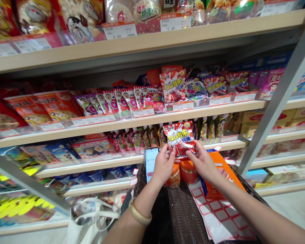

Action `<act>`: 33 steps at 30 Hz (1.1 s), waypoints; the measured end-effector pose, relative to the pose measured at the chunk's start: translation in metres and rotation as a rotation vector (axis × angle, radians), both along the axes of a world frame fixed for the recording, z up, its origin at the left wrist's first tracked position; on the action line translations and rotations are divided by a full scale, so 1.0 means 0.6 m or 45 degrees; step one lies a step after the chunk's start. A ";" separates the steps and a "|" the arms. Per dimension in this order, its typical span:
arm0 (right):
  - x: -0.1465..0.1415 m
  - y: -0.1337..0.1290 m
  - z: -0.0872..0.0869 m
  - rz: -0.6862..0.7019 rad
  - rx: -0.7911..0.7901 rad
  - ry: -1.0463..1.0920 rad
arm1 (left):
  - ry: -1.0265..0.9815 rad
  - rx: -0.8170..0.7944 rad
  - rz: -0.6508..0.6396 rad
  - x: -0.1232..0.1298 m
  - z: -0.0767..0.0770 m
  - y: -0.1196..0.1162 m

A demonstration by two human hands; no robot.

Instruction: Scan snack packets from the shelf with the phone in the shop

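Candy bag [179, 136], just one, sits in the grip, and I see it pinched by two hands at its lower sides. The left hand [165, 162] has its thumb on the front; the right hand [204, 163] presses its own thumb near the bottom edge. Both are closed up to the bag's thickness, though the fingers behind it are hidden from me. I read 旺仔 at the top, then a Q and 可乐 in yellow, and 软糖 in blue.

Just below the grip I count two jars, one on the left [174, 177] and one on the right [189, 171], over one woven basket [184, 215]. Right of the grip are one orange pack [222, 166] and one white pack [218, 217] with a red pattern. Left of it is one phone [152, 162], showing a 14. One bracelet [139, 212] circles the left wrist.

Above the grip, on the shelf [167, 115], I count three similar red packs [173, 86] facing front. Two price tags [181, 106] there read 4.00; higher up, others show 6.00 and 5.80.
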State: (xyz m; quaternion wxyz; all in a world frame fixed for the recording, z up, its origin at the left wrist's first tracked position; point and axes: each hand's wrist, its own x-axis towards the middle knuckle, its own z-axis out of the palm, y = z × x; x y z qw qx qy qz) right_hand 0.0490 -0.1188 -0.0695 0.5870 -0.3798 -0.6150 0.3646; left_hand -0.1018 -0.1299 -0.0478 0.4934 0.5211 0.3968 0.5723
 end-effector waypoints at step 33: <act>0.001 0.002 -0.006 0.010 0.021 -0.018 | 0.044 0.077 0.003 0.002 -0.007 0.002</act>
